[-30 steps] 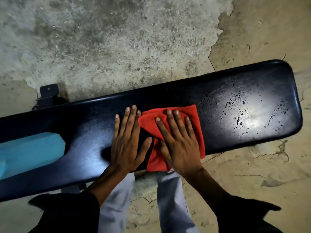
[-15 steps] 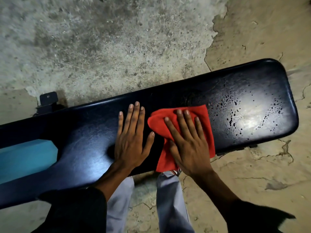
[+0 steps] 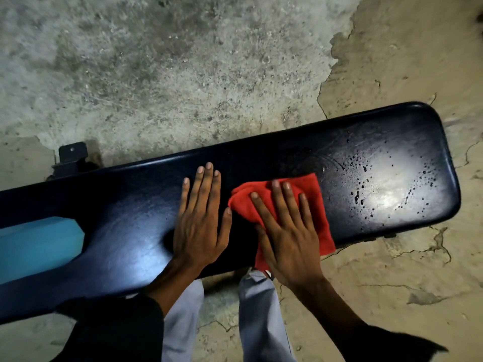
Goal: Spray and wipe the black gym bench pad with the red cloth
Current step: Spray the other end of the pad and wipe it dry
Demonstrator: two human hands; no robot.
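Our right hand (image 3: 290, 239), fingers (image 3: 281, 197) spread, presses the red cloth (image 3: 317, 202); droplets (image 3: 366, 184) beyond those fingertips risk being missed on the bench pad (image 3: 130, 215).

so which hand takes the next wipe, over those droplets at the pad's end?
Right. The right hand already presses the red cloth flat, beside the droplets. The left hand lies bare on the bench pad, farther from them.

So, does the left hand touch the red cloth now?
Apart. The head view shows the left hand flat on the black bench pad, with a dark strip of pad between its thumb and the red cloth.
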